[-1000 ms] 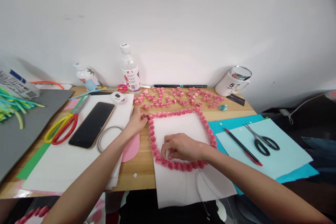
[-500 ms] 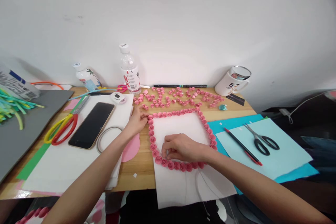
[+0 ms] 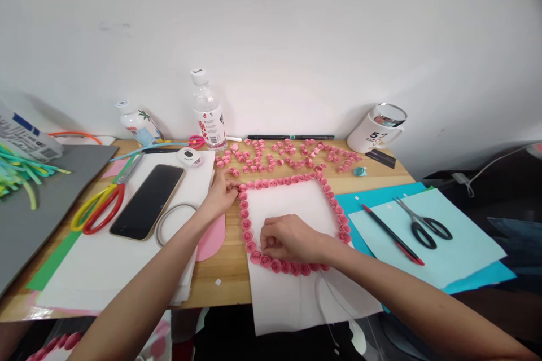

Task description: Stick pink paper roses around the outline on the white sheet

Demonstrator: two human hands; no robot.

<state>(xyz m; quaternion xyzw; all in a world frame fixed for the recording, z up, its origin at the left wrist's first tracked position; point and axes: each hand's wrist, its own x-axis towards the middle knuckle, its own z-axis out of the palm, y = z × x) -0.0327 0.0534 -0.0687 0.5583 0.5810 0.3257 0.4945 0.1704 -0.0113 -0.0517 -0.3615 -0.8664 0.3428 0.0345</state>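
Note:
A white sheet (image 3: 288,203) lies before me, bordered by a square of pink rolled paper roses (image 3: 247,236). At the square's far left corner, my left hand (image 3: 222,190) has its fingertips closed around a corner rose (image 3: 242,188). My right hand (image 3: 290,237) rests over the lower left inside of the square, close to the left and near rows. Its fingers are curled together, and whatever they hold, if anything, is hidden beneath them. Several loose pink paper roses (image 3: 296,163) are scattered behind the square.
To the left lie a phone (image 3: 148,201), red-and-yellow scissors (image 3: 101,206) and a coiled cable (image 3: 163,220) on papers. A bottle (image 3: 209,118) and a mug (image 3: 372,132) stand at the wall. Black scissors (image 3: 423,225) and a pen (image 3: 393,235) lie on blue paper (image 3: 461,237).
My right hand's fingers have curled in slightly more, at nearly the same spot. The left hand has stayed at the corner. The camera view has shifted a little.

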